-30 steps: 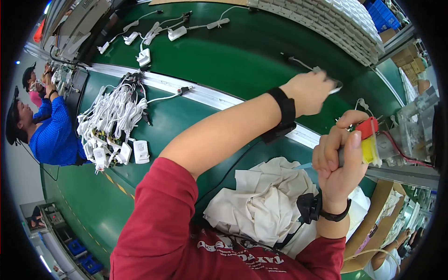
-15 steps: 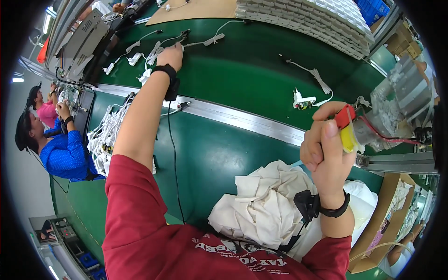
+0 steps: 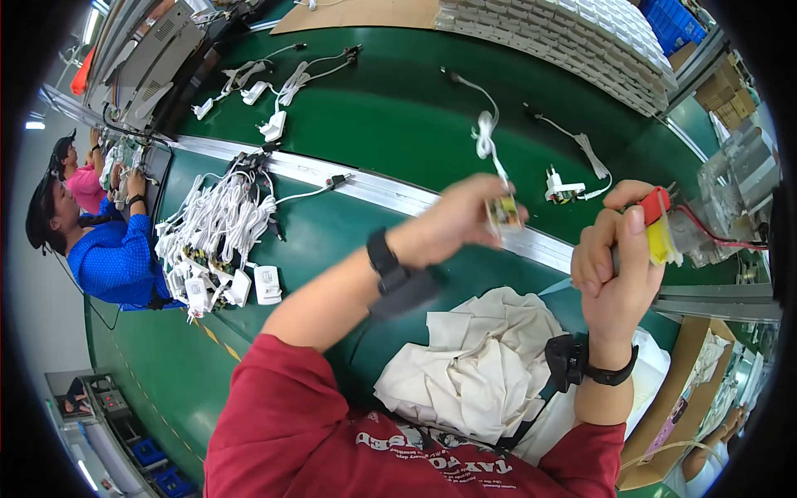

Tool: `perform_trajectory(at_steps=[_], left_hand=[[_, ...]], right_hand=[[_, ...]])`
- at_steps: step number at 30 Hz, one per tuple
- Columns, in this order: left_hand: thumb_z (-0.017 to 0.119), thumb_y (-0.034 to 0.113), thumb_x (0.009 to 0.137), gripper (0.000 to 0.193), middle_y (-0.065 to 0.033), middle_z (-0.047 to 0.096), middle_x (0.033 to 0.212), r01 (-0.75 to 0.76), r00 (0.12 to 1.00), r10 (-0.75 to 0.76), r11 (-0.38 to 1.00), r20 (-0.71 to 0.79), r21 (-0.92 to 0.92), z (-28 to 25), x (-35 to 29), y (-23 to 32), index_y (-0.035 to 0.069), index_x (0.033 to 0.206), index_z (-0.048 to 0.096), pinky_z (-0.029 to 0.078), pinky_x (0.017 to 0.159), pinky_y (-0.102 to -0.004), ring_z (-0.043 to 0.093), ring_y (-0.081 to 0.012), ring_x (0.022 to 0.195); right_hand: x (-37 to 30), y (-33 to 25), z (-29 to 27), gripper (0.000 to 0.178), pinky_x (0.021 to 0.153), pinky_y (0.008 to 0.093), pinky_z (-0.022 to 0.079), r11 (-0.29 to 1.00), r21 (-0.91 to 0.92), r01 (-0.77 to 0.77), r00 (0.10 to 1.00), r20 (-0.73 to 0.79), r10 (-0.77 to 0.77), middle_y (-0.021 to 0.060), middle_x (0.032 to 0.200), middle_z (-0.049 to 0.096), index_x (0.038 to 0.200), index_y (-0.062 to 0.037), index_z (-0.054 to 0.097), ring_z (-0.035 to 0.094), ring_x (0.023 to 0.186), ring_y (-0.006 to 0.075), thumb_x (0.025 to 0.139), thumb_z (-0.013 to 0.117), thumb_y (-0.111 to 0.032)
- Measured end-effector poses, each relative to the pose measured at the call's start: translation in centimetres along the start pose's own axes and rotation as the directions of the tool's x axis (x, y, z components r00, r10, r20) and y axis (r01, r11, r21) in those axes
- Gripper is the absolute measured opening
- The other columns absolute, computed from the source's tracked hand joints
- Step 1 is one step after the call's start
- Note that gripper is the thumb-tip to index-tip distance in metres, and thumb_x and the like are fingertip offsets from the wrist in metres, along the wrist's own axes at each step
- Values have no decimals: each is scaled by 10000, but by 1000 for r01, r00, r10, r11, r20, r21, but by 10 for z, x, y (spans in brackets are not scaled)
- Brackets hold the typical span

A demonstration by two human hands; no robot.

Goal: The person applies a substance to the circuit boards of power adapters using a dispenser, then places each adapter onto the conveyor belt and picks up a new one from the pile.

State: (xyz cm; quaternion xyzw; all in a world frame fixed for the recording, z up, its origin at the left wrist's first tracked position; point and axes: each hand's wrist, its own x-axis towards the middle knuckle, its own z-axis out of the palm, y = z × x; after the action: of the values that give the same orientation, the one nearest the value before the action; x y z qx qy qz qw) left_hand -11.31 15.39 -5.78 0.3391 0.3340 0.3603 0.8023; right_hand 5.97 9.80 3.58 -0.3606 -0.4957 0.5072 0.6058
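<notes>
My left hand (image 3: 452,217), a little smeared by motion, holds an opened white charger (image 3: 504,214) with its circuit board bare. The charger's bundled white cable (image 3: 484,137) trails away over the green belt. My right hand (image 3: 613,261) is closed around a red-and-yellow tool (image 3: 657,222) with a red wire, its thumb on the red part. Just beyond that tool is a machine part (image 3: 722,191) coated in lumpy translucent material. Between the hands and slightly farther off, another opened charger (image 3: 564,187) lies on the belt.
On the left of the bench is a heap of white chargers and cables (image 3: 224,224). More chargers (image 3: 272,126) lie on the far belt, and stacked white trays (image 3: 556,50) stand behind. A crumpled cream cloth (image 3: 473,365) lies near me. A co-worker in blue (image 3: 116,257) sits at left.
My left hand has come from the belt's far left toward the right hand, bringing a charger and its cable. The right hand keeps its grip on the tool. The view has shifted slightly.
</notes>
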Motion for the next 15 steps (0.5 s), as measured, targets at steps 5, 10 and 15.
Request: perform_trajectory(at_steps=[5,10,15], left_hand=[[452,185,949,317,-113,547,1197,57,993,-47,995,108,-87,41,-34,-57,57,1234,397,542,711,-287,575,-202,1057],[464,104,936,435,-120,477,1294,7,959,20,996,283,-92,47,-36,-84,68,1341,312,543,801,-338,522,-220,1149],[469,27,909,462,-93,487,1258,37,950,0,993,312,-111,43,-38,-80,91,1336,308,537,824,-337,509,-175,1137]], right_hand=[[3,0,-1,232,343,187,211,1000,2,16,1000,1,-16,-40,508,303,992,-37,429,253,375,27,977,400,-267],[6,3,-6,248,343,189,216,1000,6,22,1000,8,-22,-42,499,297,1000,-37,424,258,369,30,978,401,-283],[12,12,-4,244,342,200,225,999,-37,18,1000,9,-17,-38,496,307,997,-45,419,258,362,42,976,404,-288]])
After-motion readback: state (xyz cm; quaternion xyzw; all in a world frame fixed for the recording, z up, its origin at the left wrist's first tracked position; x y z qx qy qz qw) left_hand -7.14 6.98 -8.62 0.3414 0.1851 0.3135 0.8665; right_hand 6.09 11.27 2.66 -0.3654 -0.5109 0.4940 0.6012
